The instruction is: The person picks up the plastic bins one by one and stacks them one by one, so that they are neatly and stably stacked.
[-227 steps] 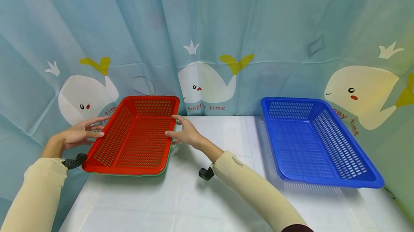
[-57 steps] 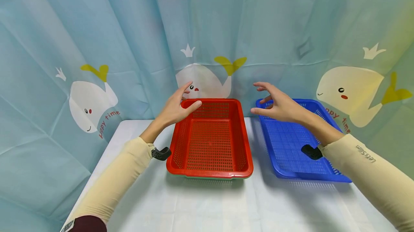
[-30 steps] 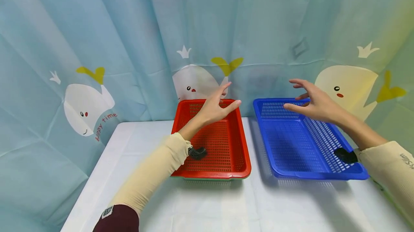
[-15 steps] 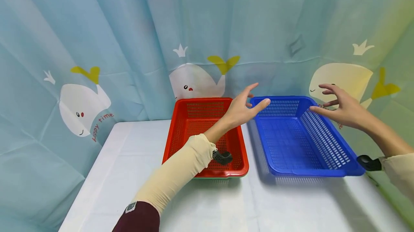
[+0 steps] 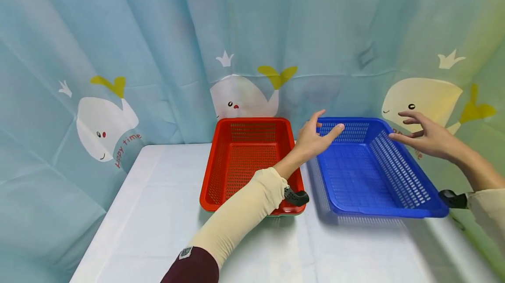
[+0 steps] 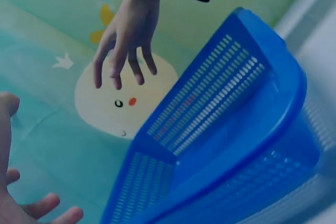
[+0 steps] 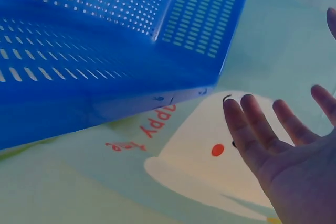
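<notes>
In the head view, my left hand (image 5: 311, 140) hovers by the near-left side of the blue plastic basket (image 5: 375, 210), fingers spread and holding nothing. My right hand (image 5: 428, 138) stands off its right side, the fingers relaxed and slightly bent. In the left wrist view, a gap separates the right hand (image 6: 131, 35) from the blue basket (image 6: 257, 171). The right wrist view shows the right hand's spread fingers (image 7: 262, 129) beside the blue basket (image 7: 79, 114), apart from it. A red basket (image 5: 252, 156) sits left of the blue one, partly covered by my left forearm.
Green shows under the red basket's rim, and a clear basket (image 5: 375, 221) seems to sit beneath the blue one. Both stacks stand on a white-covered table (image 5: 158, 213). A blue-green curtain (image 5: 335, 33) with whale prints hangs close behind.
The red basket has shifted from the left to the middle of the table, and my hands have let go of it. Both hands have since moved right, to either side of the blue basket.
</notes>
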Demonstrator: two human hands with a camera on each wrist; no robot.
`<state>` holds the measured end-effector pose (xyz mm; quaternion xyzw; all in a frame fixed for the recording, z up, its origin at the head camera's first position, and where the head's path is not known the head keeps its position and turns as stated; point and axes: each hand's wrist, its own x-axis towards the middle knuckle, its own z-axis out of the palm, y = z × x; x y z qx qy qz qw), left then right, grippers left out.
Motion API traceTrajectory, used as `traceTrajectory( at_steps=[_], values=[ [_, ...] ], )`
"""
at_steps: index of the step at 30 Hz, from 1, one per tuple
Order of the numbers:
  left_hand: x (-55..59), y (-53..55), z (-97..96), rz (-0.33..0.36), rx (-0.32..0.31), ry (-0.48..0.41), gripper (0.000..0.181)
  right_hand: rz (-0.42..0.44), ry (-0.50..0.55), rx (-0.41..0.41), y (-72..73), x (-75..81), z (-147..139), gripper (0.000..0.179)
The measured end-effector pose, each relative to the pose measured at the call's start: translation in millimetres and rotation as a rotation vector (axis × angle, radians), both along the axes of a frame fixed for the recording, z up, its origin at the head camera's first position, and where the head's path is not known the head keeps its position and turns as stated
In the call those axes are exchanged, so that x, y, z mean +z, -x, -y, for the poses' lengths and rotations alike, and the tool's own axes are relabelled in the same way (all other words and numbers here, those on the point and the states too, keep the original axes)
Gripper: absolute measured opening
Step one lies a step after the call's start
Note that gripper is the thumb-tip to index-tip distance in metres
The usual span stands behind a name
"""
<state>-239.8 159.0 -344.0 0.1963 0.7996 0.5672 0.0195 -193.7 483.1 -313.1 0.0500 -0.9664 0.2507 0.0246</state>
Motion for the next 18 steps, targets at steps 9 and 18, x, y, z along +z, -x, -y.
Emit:
traceTrajectory(
  at_steps=[9,18],
  values=[
    [-10.9,-0.3,-17.7,0.210,0.176,-0.028,0.072,0.180,0.091,0.028,7.6,-13.2,-25.9,0.080],
    [-24.4,6.3,-23.3,0.474,0.211,-0.226,0.073,0.312,0.225,0.032,13.9,-30.5,-48.7,0.081]
  ],
)
